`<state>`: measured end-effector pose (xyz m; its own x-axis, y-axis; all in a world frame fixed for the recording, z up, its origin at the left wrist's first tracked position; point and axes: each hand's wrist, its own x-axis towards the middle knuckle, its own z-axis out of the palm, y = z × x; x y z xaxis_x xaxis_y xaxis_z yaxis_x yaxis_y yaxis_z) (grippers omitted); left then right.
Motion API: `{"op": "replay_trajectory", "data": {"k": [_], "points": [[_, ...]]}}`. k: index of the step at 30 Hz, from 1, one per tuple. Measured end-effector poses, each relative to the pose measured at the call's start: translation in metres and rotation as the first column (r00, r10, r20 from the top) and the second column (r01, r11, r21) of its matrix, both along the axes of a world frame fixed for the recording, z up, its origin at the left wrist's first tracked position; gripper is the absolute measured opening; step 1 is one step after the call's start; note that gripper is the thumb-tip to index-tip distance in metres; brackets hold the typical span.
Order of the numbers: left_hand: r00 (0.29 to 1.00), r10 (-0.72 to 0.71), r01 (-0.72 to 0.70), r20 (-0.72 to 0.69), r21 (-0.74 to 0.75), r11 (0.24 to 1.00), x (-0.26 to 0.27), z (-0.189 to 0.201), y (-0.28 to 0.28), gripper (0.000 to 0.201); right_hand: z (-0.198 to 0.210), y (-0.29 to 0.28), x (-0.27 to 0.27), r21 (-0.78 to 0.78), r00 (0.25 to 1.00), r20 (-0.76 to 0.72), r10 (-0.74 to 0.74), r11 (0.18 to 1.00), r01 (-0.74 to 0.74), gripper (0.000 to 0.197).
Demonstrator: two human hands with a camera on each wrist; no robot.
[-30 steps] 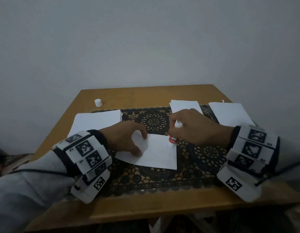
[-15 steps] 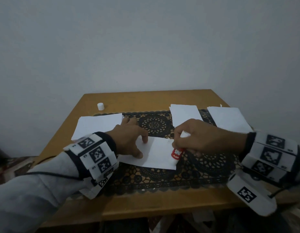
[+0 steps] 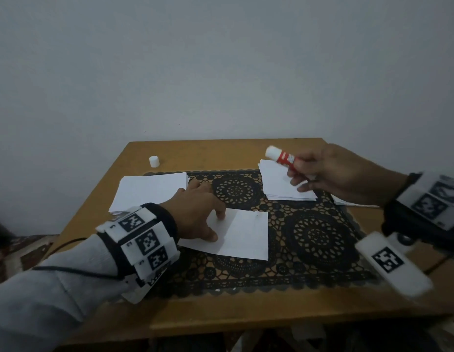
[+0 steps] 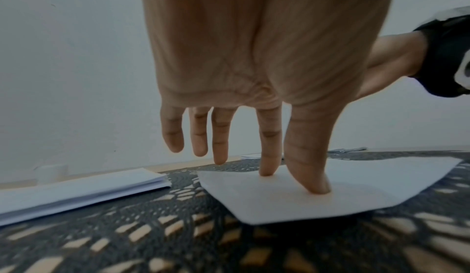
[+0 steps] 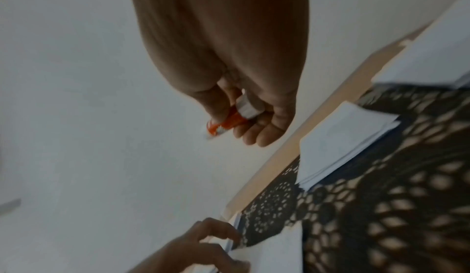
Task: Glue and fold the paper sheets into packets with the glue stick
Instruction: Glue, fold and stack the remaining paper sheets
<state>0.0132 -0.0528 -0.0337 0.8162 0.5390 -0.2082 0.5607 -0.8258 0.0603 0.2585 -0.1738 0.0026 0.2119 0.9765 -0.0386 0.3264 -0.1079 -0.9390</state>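
Head view takes in the whole wooden table [image 3: 221, 151], its middle covered by a black lace mat [image 3: 320, 237] with round medallions. Three piles of white paper lie on it: a stack of flat sheets [image 3: 149, 190] at the left, a smaller pile [image 3: 279, 184] at the far right of the mat, and another [image 3: 353, 202] mostly hidden behind the right arm. Whether those right-hand piles are finished packets I cannot tell.

One white rectangular paper sheet [image 3: 246, 235] lies flat in front of the person, not yet folded; if glue is on it, it does not show. The left hand [image 3: 195, 214] pins its left part, forefinger and thumb pressing down, the other fingers [image 4: 198, 134] hanging loosely spread, clear of the sheet.

The right hand [image 3: 332, 174] is raised over the smaller pile, fingers curled round the red-and-white glue stick [image 3: 282, 156], uncapped, tip pointing away. Its small white cap [image 3: 154, 161] stands alone at the far left of the table.

My guess is the gluing stroke on this sheet is done and folding comes next, with the left stack left to work through.
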Motion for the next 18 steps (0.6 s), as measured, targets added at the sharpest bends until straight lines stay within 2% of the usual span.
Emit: {"op": "replay_trajectory", "data": {"k": [4,8,11,14,18], "points": [[1.000,-0.020,0.020,0.001,0.017,1.000,0.001,-0.001,0.001,0.048,0.000,0.037,-0.004,0.034,0.987,-0.138,-0.085,0.995,0.090,0.019],[0.999,-0.044,0.044,-0.002,0.017,0.999,0.002,-0.002,0.003,0.048,-0.003,0.074,-0.011,0.038,0.984,-0.096,-0.151,0.987,0.155,0.016],[0.998,-0.057,0.057,-0.003,0.014,0.998,0.003,-0.002,0.004,0.048,-0.015,0.102,-0.006,0.085,0.963,0.123,-0.238,0.970,0.229,0.013],[0.998,-0.069,0.069,0.005,0.010,0.998,0.003,-0.002,0.005,0.048,-0.026,0.126,0.001,0.121,0.858,0.429,-0.281,0.960,0.254,0.026],[0.996,-0.088,0.088,0.020,0.007,0.996,0.002,-0.004,0.008,0.047,-0.032,0.151,0.004,0.125,0.747,0.598,-0.290,0.955,0.271,0.031]]}}
